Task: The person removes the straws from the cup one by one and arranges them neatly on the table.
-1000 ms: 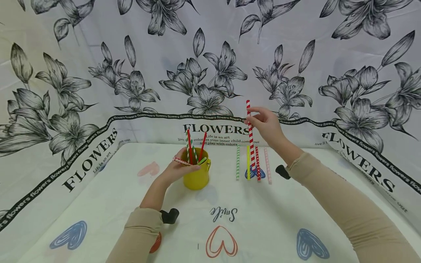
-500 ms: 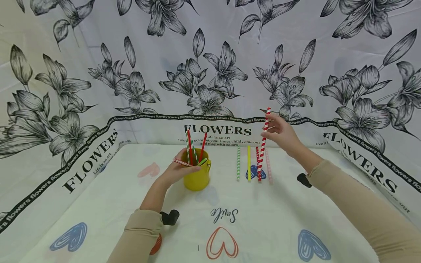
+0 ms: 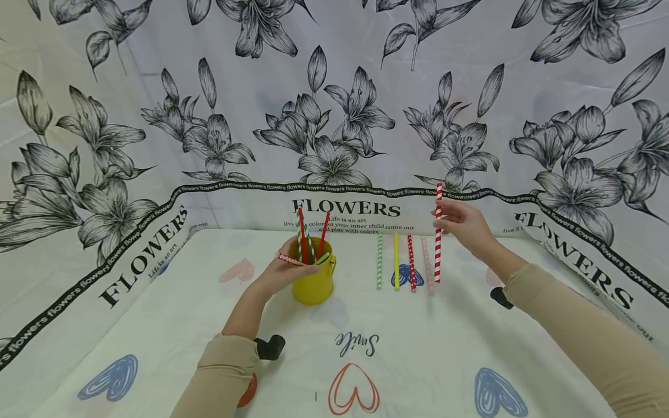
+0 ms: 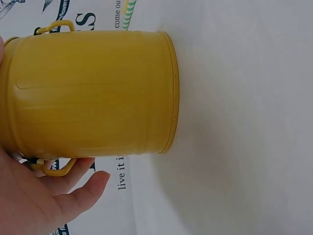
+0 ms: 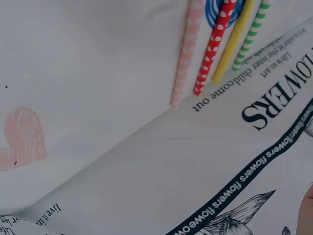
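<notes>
Red-and-white striped straw, 1: pinched by the right hand, just right of the pink straw; best laid parallel, leaving a gap. Yellow pail, 1: grasped near its rim by the left hand.

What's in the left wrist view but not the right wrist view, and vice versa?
Only the left wrist view has the yellow pail and left hand. Only the right has the pink-patterned straw, white-dotted red straw, pink heart print, blue heart print and a sliver of right hand. Both show the green-and-white striped straw and black lettering; probably also the yellow straw, clear only in the right.
</notes>
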The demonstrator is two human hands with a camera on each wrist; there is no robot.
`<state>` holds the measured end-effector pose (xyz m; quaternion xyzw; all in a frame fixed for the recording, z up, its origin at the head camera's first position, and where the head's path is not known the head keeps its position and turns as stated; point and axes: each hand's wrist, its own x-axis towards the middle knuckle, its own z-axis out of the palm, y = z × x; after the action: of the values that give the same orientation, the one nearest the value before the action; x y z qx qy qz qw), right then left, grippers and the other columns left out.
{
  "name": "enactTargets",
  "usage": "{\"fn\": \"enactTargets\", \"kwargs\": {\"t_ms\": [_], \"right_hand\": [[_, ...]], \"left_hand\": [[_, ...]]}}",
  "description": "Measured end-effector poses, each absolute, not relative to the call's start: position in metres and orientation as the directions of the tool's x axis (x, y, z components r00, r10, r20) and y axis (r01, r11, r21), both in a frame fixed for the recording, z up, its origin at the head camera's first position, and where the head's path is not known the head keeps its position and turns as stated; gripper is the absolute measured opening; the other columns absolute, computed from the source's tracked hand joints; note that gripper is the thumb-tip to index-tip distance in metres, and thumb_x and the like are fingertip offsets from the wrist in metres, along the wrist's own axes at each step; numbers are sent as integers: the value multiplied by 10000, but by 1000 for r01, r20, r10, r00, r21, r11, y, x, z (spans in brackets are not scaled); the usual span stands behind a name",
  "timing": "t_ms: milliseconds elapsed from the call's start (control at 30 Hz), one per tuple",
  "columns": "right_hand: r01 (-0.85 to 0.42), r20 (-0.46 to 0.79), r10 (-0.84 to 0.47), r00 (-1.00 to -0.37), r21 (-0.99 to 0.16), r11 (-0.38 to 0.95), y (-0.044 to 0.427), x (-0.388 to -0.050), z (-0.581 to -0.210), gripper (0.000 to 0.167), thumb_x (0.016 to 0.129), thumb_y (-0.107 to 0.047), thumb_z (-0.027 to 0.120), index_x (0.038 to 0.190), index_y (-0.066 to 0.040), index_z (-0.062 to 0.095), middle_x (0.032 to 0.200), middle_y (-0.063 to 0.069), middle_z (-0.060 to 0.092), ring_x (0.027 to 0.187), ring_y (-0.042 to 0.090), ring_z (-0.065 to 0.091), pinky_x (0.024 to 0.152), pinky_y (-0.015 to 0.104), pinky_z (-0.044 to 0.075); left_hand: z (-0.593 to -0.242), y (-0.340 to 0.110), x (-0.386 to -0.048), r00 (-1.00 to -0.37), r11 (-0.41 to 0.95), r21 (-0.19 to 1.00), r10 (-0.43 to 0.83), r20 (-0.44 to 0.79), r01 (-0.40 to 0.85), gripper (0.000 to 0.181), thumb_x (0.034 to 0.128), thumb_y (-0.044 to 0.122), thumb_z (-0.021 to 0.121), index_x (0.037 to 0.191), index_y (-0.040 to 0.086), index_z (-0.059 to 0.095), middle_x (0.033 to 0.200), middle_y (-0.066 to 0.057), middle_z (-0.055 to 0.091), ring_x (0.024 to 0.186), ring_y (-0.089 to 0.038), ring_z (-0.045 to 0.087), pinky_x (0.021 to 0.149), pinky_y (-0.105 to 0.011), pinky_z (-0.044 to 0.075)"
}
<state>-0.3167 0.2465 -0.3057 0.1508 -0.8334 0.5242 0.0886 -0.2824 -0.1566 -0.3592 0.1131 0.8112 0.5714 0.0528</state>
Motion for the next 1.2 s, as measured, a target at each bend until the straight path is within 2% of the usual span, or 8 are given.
{"fn": "enactTargets", "kwargs": {"t_ms": [200, 433, 600, 767, 1000, 1200], "right_hand": [[-322, 255, -200, -946, -813, 486, 257, -319, -311, 640, 932, -123, 663, 1493, -45, 364, 1397, 224, 463, 895, 18, 561, 739, 165, 503], [-282, 181, -245, -953, -827, 487, 266, -324, -324, 716, 911, -80, 677, 1522, -77, 304, 1456, 208, 367, 862, 71, 601, 692, 272, 552], [-262, 132, -258, -957, -777, 573, 273, -330, -335, 718, 908, -108, 687, 1519, -79, 310, 1435, 209, 392, 938, 209, 567, 708, 304, 523], [-227, 78, -266, -961, -771, 594, 278, -338, -345, 736, 916, -138, 685, 1524, -57, 277, 1436, 228, 371, 1044, 324, 542, 775, 348, 527], [-168, -18, -292, -956, -782, 601, 287, -353, -357, 756, 913, -179, 693, 1521, -35, 266, 1447, 263, 346, 1036, 302, 580, 781, 394, 552], [-177, -59, -342, -938, -766, 618, 295, -368, -374, 697, 932, -122, 657, 1497, 21, 274, 1390, 292, 363, 1053, 318, 582, 799, 431, 546]], "left_hand": [[-360, -157, -283, -967, 314, 939, 248, 60, 139, 865, 863, 237, 748, 1522, 111, 201, 1504, -159, 312, 1382, -363, 273, 1119, -585, 231], [-360, -157, -282, -965, 300, 943, 255, 68, 146, 832, 869, 225, 743, 1510, 116, 225, 1494, -150, 332, 1380, -354, 277, 1121, -590, 218], [-361, -157, -283, -962, 281, 947, 262, 81, 156, 809, 869, 208, 742, 1501, 113, 245, 1488, -150, 345, 1376, -349, 287, 1125, -584, 215], [-361, -156, -284, -962, 277, 947, 261, 86, 159, 790, 865, 206, 746, 1489, 118, 270, 1477, -145, 363, 1366, -339, 303, 1125, -575, 225], [-359, -155, -285, -972, 315, 941, 228, 49, 121, 861, 857, 242, 752, 1519, 122, 215, 1493, -148, 334, 1364, -353, 298, 1118, -569, 249], [-360, -155, -283, -970, 290, 949, 235, 56, 125, 825, 855, 216, 756, 1504, 143, 251, 1490, -137, 341, 1362, -343, 306, 1121, -560, 247]]}}
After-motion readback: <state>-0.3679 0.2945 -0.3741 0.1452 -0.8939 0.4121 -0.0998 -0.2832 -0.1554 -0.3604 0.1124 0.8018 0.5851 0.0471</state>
